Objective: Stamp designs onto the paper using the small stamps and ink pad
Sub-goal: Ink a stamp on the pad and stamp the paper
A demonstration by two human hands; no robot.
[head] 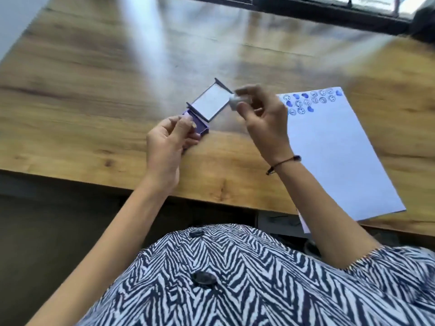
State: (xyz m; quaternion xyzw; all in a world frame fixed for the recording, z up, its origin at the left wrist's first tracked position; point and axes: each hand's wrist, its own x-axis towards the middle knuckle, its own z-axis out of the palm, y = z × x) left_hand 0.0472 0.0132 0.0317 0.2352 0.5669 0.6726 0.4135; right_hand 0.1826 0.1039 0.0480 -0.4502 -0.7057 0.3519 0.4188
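A purple ink pad case (203, 127) lies on the wooden table (82, 95) with its lid (210, 102) flipped open toward the far side. My left hand (168, 143) rests on the near end of the case, its fingers closed on the purple base. My right hand (263, 118) hovers just right of the lid and pinches a small pale stamp (233, 101) between thumb and fingertips. A white sheet of paper (336, 156) lies to the right, angled, with rows of blue smiley and heart prints (310, 101) along its far edge.
The table's near edge runs across the middle of the view, with the paper's near corner hanging over it. A dark window frame (329, 10) lines the far right. My patterned shirt fills the bottom.
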